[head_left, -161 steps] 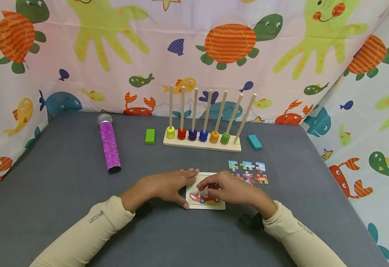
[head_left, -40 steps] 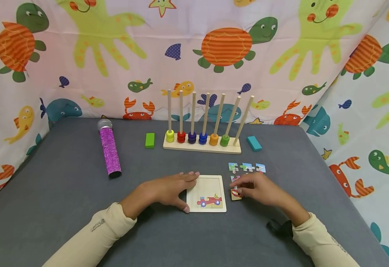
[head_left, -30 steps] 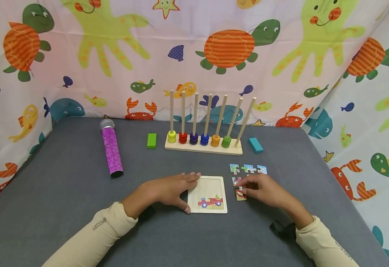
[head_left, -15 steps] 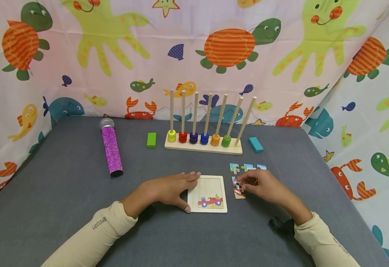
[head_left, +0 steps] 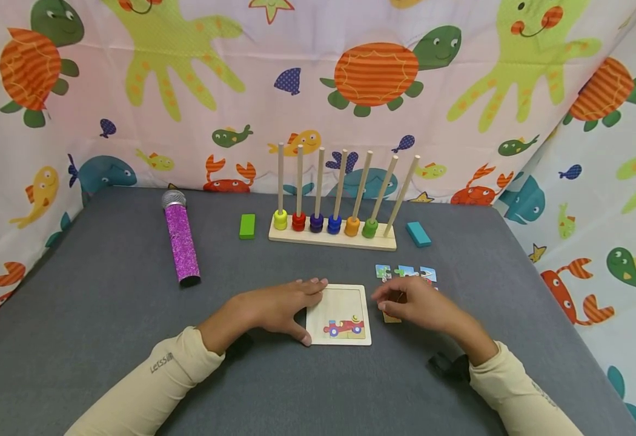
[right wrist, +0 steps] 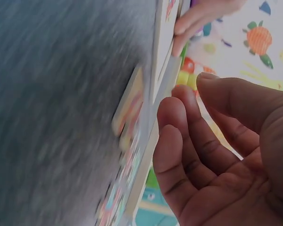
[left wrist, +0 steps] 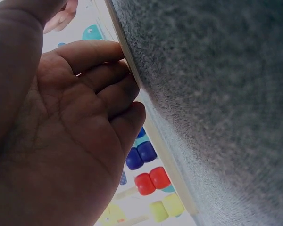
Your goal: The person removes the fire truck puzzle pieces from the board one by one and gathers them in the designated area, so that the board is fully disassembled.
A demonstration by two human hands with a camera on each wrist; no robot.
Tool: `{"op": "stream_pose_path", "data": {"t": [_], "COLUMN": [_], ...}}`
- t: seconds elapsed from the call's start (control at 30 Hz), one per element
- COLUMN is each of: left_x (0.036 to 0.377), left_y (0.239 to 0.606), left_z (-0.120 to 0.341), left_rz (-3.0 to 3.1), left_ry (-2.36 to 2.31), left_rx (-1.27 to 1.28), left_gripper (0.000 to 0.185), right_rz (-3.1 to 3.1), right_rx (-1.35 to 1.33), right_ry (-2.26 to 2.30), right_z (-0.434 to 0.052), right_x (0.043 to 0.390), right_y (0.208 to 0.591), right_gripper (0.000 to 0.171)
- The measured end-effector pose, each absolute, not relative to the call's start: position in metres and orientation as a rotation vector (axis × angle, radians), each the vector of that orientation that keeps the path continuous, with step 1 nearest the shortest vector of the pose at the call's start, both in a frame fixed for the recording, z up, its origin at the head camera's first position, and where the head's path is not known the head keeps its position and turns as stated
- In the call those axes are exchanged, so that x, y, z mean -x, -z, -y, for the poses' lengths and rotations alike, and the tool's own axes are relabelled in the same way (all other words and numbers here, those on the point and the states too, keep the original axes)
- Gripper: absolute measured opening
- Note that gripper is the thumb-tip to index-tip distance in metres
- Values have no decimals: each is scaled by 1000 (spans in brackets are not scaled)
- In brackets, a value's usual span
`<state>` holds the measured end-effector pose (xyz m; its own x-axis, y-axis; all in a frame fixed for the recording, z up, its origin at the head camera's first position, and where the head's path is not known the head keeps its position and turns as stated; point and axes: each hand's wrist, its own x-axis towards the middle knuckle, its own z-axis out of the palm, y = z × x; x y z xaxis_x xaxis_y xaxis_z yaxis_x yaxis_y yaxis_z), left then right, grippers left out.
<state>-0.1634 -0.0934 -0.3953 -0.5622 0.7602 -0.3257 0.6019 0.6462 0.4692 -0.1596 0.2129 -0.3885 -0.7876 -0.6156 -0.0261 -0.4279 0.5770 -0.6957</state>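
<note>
A wooden puzzle board (head_left: 345, 301) lies near the table's front, with red car pieces (head_left: 343, 327) fitted along its lower row. My left hand (head_left: 288, 306) rests against the board's left edge (left wrist: 132, 80), fingers fairly straight, thumb at the near corner. My right hand (head_left: 402, 301) hovers just right of the board over loose puzzle pieces (head_left: 405, 272), covering some of them. One tan piece (head_left: 391, 318) shows beneath it. In the right wrist view the right hand (right wrist: 203, 141) has loosely curled fingers with nothing in them, and a piece (right wrist: 129, 106) lies on the table below.
A wooden abacus rack (head_left: 331, 237) with coloured rings stands behind the board. A green block (head_left: 246, 225) and a teal block (head_left: 418, 233) flank it. A purple glitter microphone (head_left: 180, 239) lies at the left. Sea-animal cloth walls surround the grey table (head_left: 105, 339).
My right hand left the board, went to the loose pieces on the right, and has now shifted slightly left over them. The left hand has stayed on the board's edge.
</note>
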Motion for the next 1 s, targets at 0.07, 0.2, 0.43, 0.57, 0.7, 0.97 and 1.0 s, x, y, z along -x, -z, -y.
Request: {"op": "stream_pose_path", "data": {"t": [0.07,0.2,0.43,0.57,0.7,0.97,1.0], "left_x": [164,163,163,163,163,162,162], "left_y": [395,393,394,394,392,392,392], "left_z": [93,94,94,92,90,90,90], "left_rz": [-2363,-2362,-2369,-2384,-2397,-2399,-2399], "left_ry": [-421,-426,-427,-412,-389,-369,-372], "left_rx": [-1057,-1057,-1058,-1067,-1055,-1033,-1033], "left_gripper": [95,94,94,93,93,93,93], "right_rz": [-2524,-2484,-2381,-2362,-2389,-2314,-2310], "right_rx": [885,966,1036,1016,1051,1014,1011], "right_ry": [1016,1020,1010,1008,1017,1020,1019], "right_z": [-206,-193,-176,-172,-171,-166,-166], "right_x": [159,155,150,150,152,152,153], "right_y": [389,390,391,390,389,393,393], "right_gripper": [17,21,21,21,20,21,21]}}
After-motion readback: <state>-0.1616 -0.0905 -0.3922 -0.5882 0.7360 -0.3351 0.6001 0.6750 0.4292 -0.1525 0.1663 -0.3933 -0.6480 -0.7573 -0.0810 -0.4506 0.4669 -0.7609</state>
